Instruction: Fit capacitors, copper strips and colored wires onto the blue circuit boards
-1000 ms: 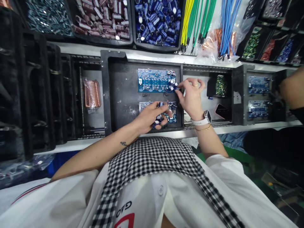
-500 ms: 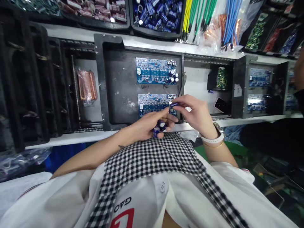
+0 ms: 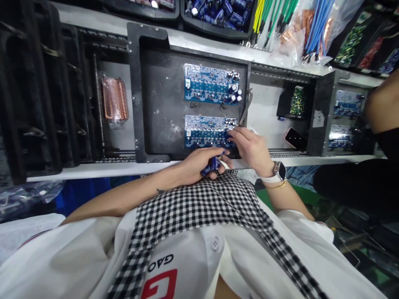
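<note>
Several blue cylindrical capacitors lie in my left hand, its fingers curled around them just in front of the near circuit board. My right hand pinches one blue capacitor at the right end of that board; the fingertips partly hide it, and whether its leads sit in the board I cannot tell. Behind lies a second blue circuit board, with several capacitors standing at its right end. Both boards rest in a black tray.
Bins of blue capacitors stand at the back, beside green wires and blue wires. Bagged copper parts lie left. To the right are a phone, another tray with boards, and another person's arm.
My right hand has moved the capacitor from beside my left fingertips down to the near board's right end. My left hand still holds its capacitors. The view has shifted slightly.
</note>
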`<control>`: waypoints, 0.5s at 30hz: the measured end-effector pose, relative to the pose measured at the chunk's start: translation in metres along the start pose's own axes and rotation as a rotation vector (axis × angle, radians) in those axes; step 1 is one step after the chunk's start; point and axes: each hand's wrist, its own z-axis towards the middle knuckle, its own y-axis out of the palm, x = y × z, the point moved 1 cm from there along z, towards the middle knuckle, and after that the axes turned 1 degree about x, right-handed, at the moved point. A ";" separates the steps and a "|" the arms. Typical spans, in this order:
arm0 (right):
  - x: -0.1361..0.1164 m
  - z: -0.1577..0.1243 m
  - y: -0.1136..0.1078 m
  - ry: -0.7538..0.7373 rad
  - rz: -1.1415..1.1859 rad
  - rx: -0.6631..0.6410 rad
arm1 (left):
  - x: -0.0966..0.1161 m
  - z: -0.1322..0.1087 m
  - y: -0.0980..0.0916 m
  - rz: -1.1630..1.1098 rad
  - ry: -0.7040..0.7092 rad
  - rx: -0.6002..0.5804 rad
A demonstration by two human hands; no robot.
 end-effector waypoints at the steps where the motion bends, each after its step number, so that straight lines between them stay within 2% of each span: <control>1: 0.002 0.000 0.001 -0.050 -0.005 -0.023 | 0.000 0.000 0.000 -0.008 0.007 -0.006; 4: 0.001 0.001 -0.003 -0.106 0.084 -0.032 | 0.000 0.000 0.000 -0.027 0.009 0.042; 7: -0.012 0.001 -0.020 0.058 0.356 0.081 | -0.001 0.002 0.001 -0.010 -0.018 0.074; 10: -0.028 -0.003 -0.034 0.133 0.552 0.027 | -0.004 0.004 0.004 0.032 -0.062 0.031; 12: -0.030 -0.009 -0.035 0.166 0.495 0.028 | -0.005 0.004 0.006 0.035 -0.072 0.029; 15: -0.021 -0.015 -0.023 0.217 0.349 0.066 | -0.005 0.003 0.008 0.057 -0.098 0.069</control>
